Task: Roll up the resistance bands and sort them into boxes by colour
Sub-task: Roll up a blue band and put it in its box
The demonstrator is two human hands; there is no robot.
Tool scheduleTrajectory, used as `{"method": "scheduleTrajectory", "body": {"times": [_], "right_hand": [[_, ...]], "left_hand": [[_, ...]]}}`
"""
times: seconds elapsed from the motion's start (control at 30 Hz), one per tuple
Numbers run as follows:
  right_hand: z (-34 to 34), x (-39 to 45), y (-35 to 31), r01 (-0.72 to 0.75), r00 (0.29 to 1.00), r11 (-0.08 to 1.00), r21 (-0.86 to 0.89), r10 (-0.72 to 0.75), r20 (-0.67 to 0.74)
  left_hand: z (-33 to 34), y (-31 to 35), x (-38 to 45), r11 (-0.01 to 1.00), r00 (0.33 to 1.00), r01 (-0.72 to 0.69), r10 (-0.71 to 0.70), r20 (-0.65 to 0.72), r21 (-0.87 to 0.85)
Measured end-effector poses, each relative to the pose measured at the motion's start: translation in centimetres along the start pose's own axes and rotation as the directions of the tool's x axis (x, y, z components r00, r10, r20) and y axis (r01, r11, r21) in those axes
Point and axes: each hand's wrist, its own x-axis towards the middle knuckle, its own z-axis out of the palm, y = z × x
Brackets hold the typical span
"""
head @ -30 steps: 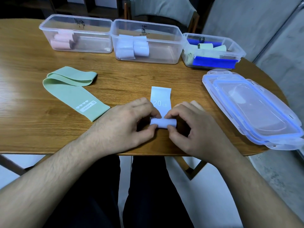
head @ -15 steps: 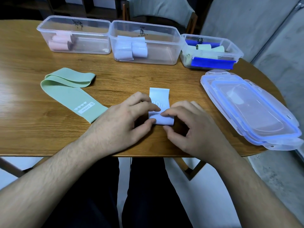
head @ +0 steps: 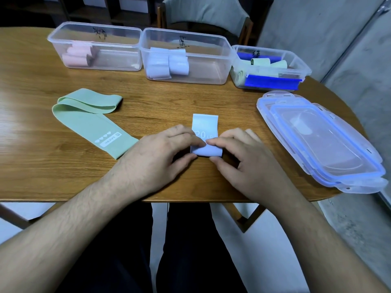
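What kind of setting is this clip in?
Probably a home dining area, not a workshop: a wooden table, a wooden chair behind it, and clear food-storage boxes used for sorting.

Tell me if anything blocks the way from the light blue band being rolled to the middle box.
Nothing visible does. Both the left hand and right hand pinch the light blue band, and bare table lies between it and the middle box, which is open on top. The lids sit off to the right.
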Motion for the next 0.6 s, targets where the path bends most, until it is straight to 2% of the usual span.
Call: {"method": "scheduleTrajectory", "body": {"times": [0.3,0.6], "right_hand": [[-1.0,-0.6,-1.0,0.01,0.999,0.996,0.087,-0.013,0.036],[-0.8,-0.5,-1.1,0.06,0.998,0.996,0.064,-0.062,0.032]], "left_hand": [[-0.8,1.0,-0.7,0.997,0.999,-0.012,0.015,0.042,-0.071],[-0.8,1.1,-0.7,0.997,0.997,-0.004,0.01,0.077,-0.076]]}}
